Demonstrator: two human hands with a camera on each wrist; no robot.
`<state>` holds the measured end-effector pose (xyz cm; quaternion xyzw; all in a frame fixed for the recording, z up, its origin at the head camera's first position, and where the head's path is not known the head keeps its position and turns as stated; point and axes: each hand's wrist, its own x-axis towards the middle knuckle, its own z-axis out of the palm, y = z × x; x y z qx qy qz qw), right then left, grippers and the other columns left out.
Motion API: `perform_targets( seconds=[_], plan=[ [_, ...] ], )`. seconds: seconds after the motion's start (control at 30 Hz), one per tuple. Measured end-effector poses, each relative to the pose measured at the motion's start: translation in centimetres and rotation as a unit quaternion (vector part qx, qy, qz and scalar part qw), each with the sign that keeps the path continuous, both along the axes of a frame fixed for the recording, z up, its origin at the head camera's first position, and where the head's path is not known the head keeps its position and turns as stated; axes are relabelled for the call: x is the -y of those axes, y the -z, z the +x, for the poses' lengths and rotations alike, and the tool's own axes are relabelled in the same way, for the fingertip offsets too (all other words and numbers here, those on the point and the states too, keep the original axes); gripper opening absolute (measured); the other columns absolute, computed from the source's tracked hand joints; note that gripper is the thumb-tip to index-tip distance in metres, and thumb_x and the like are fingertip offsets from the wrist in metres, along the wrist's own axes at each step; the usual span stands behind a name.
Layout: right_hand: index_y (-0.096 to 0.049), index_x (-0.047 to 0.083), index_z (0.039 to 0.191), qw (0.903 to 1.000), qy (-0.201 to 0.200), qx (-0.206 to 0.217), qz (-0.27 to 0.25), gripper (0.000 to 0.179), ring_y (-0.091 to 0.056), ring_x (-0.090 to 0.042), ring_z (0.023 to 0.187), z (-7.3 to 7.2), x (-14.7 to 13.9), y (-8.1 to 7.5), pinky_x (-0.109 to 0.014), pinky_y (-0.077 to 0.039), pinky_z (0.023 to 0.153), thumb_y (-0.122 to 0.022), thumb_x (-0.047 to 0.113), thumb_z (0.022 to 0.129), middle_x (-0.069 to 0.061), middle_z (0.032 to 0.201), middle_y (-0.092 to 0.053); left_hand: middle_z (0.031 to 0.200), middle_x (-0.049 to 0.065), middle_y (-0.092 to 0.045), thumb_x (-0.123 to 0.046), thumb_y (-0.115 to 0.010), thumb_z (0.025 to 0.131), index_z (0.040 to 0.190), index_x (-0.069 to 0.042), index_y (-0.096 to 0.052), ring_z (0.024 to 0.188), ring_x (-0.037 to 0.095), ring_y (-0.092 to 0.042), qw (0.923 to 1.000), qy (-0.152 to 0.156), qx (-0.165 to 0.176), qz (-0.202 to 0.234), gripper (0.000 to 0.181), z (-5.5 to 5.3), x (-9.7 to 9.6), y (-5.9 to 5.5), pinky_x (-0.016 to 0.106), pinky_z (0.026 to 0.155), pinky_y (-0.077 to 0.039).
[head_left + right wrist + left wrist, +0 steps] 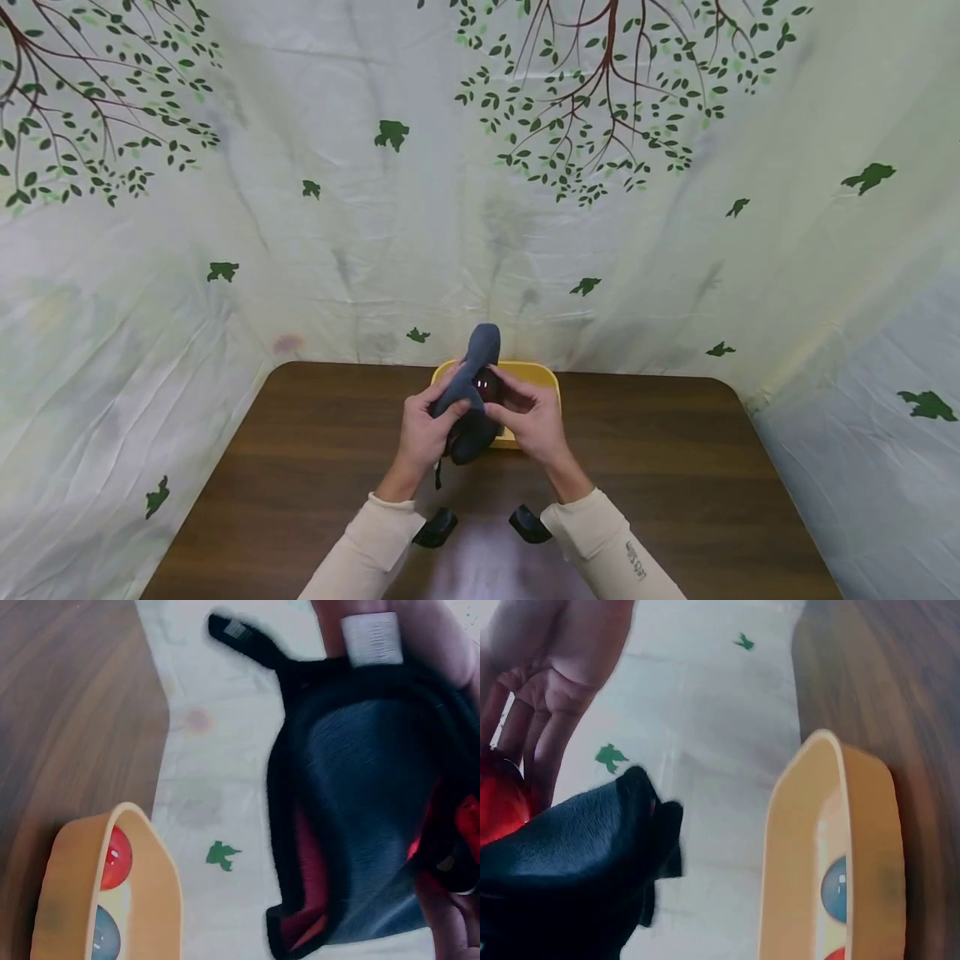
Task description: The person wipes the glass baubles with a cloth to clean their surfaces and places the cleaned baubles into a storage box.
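Observation:
A dark blue fabric pouch with black edging, red lining and a narrow strap [247, 637] hangs between both hands above the table. My left hand [423, 427] grips the pouch [483, 343] along its left side, thumb lying across its front. A shiny red ball [489, 385] sits against the fabric at its right edge. My right hand [536, 421] holds this ball with fingers behind it and thumb low at the pouch's edge. In the left wrist view, fingers curl beside the red ball [501, 799]; the pouch covers part of it.
A yellow tray [542, 372] stands at the table's far edge, behind and below the hands. Inside it lie a red ball [116, 859] and a blue-grey ball [106, 934]. The brown wooden table [660, 483] meets a leaf-printed cloth backdrop [450, 208].

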<state>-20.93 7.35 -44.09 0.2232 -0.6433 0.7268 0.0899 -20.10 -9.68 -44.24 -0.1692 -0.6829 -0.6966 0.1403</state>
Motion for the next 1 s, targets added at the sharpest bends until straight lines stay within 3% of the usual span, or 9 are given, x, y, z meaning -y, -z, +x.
perform_targets(
  seconds=[0.1, 0.2, 0.37, 0.53, 0.63, 0.8, 1.0],
  plan=[
    [-0.057, -0.014, 0.123, 0.9986, 0.000, -0.052, 0.008, 0.052, -0.059, -0.020, 0.116, 0.04, 0.19, 0.30, -0.033, -0.049, 0.093, -0.075, -0.012, 0.074, -0.028, 0.123, -0.059, 0.119, 0.034, -0.059, 0.006, -0.062, 0.089, 0.126, 0.015, -0.054, 0.095, 0.005, -0.063, 0.9982, -0.008, 0.050, 0.031, 0.039, 0.15, 0.06, -0.12, 0.020, 0.082, -0.053],
    [-0.058, -0.014, 0.122, 0.9979, 0.009, -0.063, 0.006, 0.054, -0.058, -0.020, 0.117, 0.01, 0.33, 0.39, -0.033, -0.049, 0.094, -0.076, -0.014, 0.071, -0.028, 0.123, -0.059, 0.116, 0.036, -0.059, 0.004, -0.062, 0.091, 0.126, 0.016, -0.052, 0.091, 0.006, -0.064, 0.9976, -0.003, 0.057, 0.039, 0.039, 0.22, 0.10, -0.35, 0.021, 0.079, -0.054],
    [-0.058, -0.011, 0.124, 0.9989, 0.017, 0.036, -0.026, 0.049, -0.064, -0.020, 0.107, 0.02, 0.41, 0.37, -0.033, -0.052, 0.088, -0.074, -0.009, 0.077, -0.028, 0.121, -0.060, 0.126, 0.031, -0.056, 0.010, -0.066, 0.084, 0.126, 0.013, -0.054, 0.109, 0.007, -0.060, 0.9998, 0.018, -0.009, 0.006, 0.044, -0.02, 0.31, -0.05, 0.022, 0.091, -0.049],
    [-0.060, -0.010, 0.123, 0.9843, 0.021, 0.164, -0.063, 0.037, -0.071, -0.017, 0.088, -0.05, 0.41, 0.14, -0.032, -0.057, 0.076, -0.066, 0.004, 0.090, -0.024, 0.111, -0.067, 0.132, 0.028, -0.052, 0.012, -0.070, 0.079, 0.123, 0.011, -0.058, 0.124, 0.011, -0.051, 0.9938, 0.032, -0.100, -0.037, 0.046, -0.33, 0.43, 0.43, 0.023, 0.103, -0.040],
    [-0.059, -0.012, 0.122, 0.9782, 0.011, 0.192, -0.078, 0.034, -0.071, -0.017, 0.081, -0.13, 0.32, 0.16, -0.032, -0.058, 0.072, -0.062, 0.005, 0.093, -0.023, 0.107, -0.069, 0.130, 0.028, -0.054, 0.013, -0.071, 0.077, 0.120, 0.011, -0.060, 0.123, 0.012, -0.052, 0.9924, 0.026, -0.113, -0.041, 0.044, -0.32, 0.31, 0.54, 0.023, 0.103, -0.040],
    [-0.058, -0.012, 0.123, 0.9869, 0.007, 0.136, -0.086, 0.043, -0.069, -0.017, 0.095, -0.10, 0.23, 0.32, -0.032, -0.055, 0.081, -0.071, 0.001, 0.085, -0.022, 0.114, -0.066, 0.132, 0.026, -0.053, 0.012, -0.068, 0.081, 0.124, 0.012, -0.058, 0.120, 0.009, -0.054, 0.9988, 0.006, -0.047, -0.009, 0.044, -0.08, -0.14, 0.36, 0.022, 0.100, -0.042],
    [-0.058, -0.012, 0.121, 0.9963, -0.006, 0.020, -0.084, 0.059, -0.063, -0.019, 0.110, -0.13, 0.16, 0.58, -0.031, -0.050, 0.091, -0.083, -0.001, 0.070, -0.007, 0.120, -0.066, 0.117, 0.035, -0.059, 0.003, -0.065, 0.088, 0.125, 0.015, -0.054, 0.095, 0.006, -0.064, 0.9968, -0.016, 0.055, 0.055, 0.040, 0.01, -0.52, 0.06, 0.022, 0.081, -0.054]
  ],
)
